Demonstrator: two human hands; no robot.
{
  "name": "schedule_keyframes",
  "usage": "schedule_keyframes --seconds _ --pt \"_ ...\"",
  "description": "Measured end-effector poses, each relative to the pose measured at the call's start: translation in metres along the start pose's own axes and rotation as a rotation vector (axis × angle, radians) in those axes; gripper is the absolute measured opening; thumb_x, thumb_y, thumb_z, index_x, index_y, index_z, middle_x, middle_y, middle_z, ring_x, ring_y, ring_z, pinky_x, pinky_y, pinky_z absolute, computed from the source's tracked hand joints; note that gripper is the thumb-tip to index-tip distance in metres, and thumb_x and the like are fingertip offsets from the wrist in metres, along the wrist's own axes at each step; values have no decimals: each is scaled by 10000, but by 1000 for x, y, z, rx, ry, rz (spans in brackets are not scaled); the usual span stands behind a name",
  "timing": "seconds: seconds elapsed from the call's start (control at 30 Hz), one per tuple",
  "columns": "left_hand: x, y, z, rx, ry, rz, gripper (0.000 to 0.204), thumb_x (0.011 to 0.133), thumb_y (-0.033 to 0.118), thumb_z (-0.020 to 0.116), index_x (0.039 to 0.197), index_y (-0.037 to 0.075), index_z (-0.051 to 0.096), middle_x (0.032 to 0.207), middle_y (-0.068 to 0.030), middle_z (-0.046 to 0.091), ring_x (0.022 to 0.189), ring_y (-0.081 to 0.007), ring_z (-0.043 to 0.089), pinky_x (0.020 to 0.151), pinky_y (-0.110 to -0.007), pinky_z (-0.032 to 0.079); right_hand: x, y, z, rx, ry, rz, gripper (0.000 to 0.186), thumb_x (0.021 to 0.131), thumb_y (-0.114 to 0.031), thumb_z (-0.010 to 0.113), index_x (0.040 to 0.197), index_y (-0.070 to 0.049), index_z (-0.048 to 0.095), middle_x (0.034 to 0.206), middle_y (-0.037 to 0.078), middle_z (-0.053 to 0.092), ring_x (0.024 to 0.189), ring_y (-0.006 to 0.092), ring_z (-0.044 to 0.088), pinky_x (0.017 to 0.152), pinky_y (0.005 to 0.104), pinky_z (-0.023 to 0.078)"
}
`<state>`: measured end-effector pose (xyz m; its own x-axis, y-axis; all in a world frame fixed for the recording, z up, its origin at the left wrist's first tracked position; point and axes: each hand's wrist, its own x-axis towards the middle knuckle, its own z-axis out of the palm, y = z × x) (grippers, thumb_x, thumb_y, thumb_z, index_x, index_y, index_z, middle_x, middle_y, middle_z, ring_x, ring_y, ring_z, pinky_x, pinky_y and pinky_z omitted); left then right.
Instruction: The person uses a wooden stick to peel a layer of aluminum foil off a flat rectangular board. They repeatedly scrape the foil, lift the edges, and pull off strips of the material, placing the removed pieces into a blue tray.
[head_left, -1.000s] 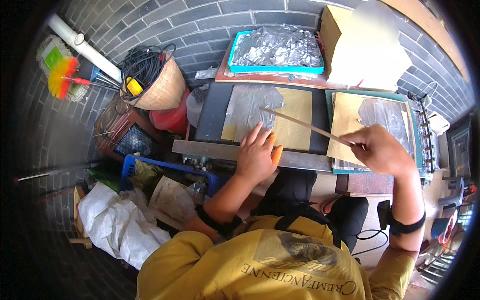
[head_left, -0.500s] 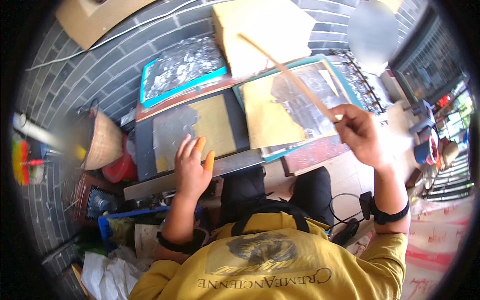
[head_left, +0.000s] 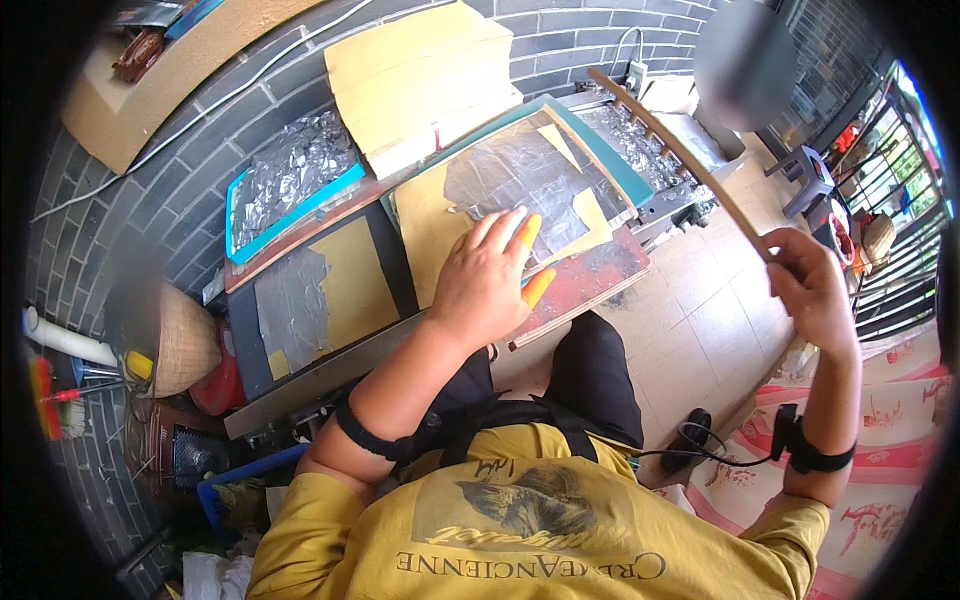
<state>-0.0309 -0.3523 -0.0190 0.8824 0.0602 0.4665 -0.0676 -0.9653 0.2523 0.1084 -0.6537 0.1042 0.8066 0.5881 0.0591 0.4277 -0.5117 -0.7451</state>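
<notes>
Grey brick wall [head_left: 150, 215] behind, tabletop [head_left: 590, 285] in front. Yellow board [head_left: 430, 225] with foil [head_left: 520, 180] lying on tabletop. Left hand [head_left: 485, 275] pressed flat on board, fingers apart. Right hand [head_left: 815, 285] clamped on stick [head_left: 680, 155], raised off to the right.

A small craft workshop against a grey brick wall [head_left: 200, 130]. Foil-covered boards [head_left: 300, 185] and yellow paper stacks [head_left: 420, 80] crowd the low worktop [head_left: 590, 285]. Brooms [head_left: 45, 400] lean nearby.

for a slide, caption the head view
Left hand flat on foil-covered yellow sheet, right hand lifting a wooden stick.
</notes>
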Motion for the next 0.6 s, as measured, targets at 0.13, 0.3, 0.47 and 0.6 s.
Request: schedule_keyframes --seconds 0.13,0.3,0.47,0.6 --pt "14 2 13 92 -16 16 547 850 372 597 1246 4 515 1263 -201 508 1178 -345 465 995 -420 367 -18 4 -19 -77 -1 46 209 798 68 525 1002 43 568 655 7 522 583 60 492 524 212 390" --pt "14 0 10 132 -126 -57 480 841 379 607 1222 89 569 1242 -188 525 1121 -329 500 950 -415 399 -51 17 6 -18 -193 192 197 761 48 594 956 24 606 590 21 516 521 66 457 476 238 377" --pt "11 -3 3 140 -147 -48 452 830 358 624 1216 126 582 1236 -175 532 1089 -323 519 929 -417 410 -76 44 20 107 -180 214 192 754 60 590 946 52 590 593 35 527 522 77 492 487 240 400" --pt "10 -7 -3 101 -195 -30 434 821 307 640 1211 125 583 1232 -172 533 1093 -323 519 925 -417 407 -81 50 24 165 -179 271 189 763 75 576 951 57 586 601 33 533 528 82 519 492 232 409"
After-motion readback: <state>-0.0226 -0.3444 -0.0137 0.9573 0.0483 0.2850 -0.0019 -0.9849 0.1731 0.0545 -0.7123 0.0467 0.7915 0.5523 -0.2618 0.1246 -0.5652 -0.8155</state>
